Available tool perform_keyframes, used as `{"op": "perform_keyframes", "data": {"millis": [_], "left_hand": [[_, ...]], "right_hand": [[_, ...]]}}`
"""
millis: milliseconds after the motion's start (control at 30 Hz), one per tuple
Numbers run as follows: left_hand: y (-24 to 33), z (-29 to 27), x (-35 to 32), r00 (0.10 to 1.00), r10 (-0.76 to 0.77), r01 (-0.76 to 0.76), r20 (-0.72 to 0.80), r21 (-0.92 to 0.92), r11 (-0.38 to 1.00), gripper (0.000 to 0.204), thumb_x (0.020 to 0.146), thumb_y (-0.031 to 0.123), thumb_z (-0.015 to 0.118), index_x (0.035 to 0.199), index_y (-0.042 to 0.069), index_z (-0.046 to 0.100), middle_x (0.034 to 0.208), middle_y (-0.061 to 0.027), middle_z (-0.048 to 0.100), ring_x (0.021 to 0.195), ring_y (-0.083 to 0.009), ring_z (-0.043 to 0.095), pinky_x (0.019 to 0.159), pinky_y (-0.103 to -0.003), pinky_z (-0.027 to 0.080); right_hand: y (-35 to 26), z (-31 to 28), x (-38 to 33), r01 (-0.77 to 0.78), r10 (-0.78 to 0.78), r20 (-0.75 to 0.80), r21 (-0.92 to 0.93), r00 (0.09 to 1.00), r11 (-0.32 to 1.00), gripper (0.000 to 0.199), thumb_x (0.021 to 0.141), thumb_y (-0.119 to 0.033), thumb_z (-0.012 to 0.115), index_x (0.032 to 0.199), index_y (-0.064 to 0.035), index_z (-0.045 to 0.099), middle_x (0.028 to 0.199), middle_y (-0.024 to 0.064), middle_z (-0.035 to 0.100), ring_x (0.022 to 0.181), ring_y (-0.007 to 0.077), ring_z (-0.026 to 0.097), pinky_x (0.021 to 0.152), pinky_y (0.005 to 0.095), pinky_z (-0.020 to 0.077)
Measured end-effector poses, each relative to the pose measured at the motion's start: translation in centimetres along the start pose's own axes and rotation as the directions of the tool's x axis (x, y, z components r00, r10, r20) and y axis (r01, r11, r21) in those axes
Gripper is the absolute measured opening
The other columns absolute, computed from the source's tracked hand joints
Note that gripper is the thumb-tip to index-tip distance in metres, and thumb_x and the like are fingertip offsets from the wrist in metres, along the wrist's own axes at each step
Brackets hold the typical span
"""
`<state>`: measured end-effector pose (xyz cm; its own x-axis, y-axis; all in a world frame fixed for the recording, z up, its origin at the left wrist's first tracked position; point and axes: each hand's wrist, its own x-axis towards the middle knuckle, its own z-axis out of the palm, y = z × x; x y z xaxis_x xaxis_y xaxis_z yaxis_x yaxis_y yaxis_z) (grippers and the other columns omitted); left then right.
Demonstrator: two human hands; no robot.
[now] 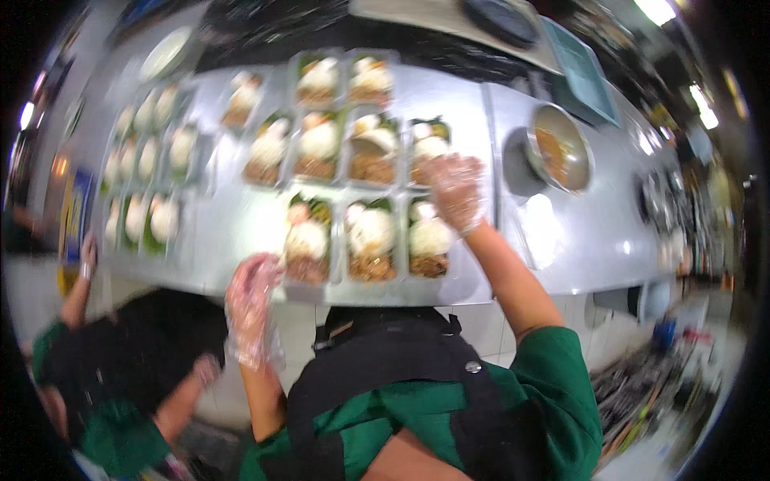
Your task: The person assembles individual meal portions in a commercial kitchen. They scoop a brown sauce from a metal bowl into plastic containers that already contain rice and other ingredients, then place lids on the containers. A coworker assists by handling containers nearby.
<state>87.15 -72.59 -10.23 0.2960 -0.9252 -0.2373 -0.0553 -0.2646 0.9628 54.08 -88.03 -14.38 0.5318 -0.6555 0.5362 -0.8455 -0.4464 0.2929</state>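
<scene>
My right hand (pixel 459 191), in a clear plastic glove, reaches over a clear food box (pixel 430 147) at the right of the middle row. Its fingers are bent down at the brown topping, and what they hold, if anything, is hidden. My left hand (pixel 254 293), gloved too, hovers at the table's near edge with its fingers curled together and nothing visible in them. Just right of it sits a box with white rice (pixel 308 242), brown shredded topping and green leaf. Several similar boxes stand in rows, among them a near middle one (pixel 371 239) and a near right one (pixel 431 240).
A metal bowl (pixel 579 158) with orange-brown sauce stands on the steel table (pixel 525 240) at right. Several boxes with rice (pixel 164 218) are grouped at left. A blue-grey tub (pixel 589 76) lies beyond. Close on my left stands a co-worker in a green cap (pixel 120 437).
</scene>
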Motion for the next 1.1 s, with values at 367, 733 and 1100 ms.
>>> {"op": "perform_keyframes", "data": {"millis": [367,733,1100], "left_hand": [[4.1,13.4,-1.2,0.826,0.005,0.084,0.564,-0.133,0.988,0.021,0.093,0.014,0.054,0.106,-0.001,0.059,0.099,-0.0081,0.062,0.086,-0.0156,0.063,0.074,-0.027,0.053],[-2.3,51.1,3.8,0.779,0.021,0.157,0.627,-0.228,0.961,0.078,0.085,0.031,0.065,0.141,0.008,0.015,0.124,-0.0165,0.048,0.089,-0.0293,0.061,0.075,-0.040,0.054],[-0.7,62.2,4.5,0.913,-0.031,0.174,0.407,-0.320,0.931,0.051,0.066,-0.008,0.045,0.116,-0.001,0.035,0.099,-0.0227,0.054,0.066,-0.0338,0.062,0.043,-0.039,0.055]], "right_hand": [[9.6,-10.4,-8.4,-0.675,0.708,0.575,0.714,0.410,-0.189,0.024,0.086,-0.015,0.060,0.103,0.0018,0.064,0.088,0.0026,0.062,0.081,0.0097,0.053,0.076,0.0252,0.0430],[23.6,-21.9,-34.0,-0.647,0.958,0.279,0.744,0.073,-0.168,0.015,0.085,-0.008,0.061,0.096,0.0001,0.067,0.078,-0.0038,0.058,0.070,0.0049,0.049,0.063,0.0202,0.0402],[40.0,-27.9,-41.2,-0.880,0.981,-0.077,0.434,0.176,0.192,0.017,0.085,-0.014,0.060,0.094,-0.0018,0.066,0.079,0.0136,0.065,0.068,0.0248,0.060,0.067,0.0352,0.0477]]}}
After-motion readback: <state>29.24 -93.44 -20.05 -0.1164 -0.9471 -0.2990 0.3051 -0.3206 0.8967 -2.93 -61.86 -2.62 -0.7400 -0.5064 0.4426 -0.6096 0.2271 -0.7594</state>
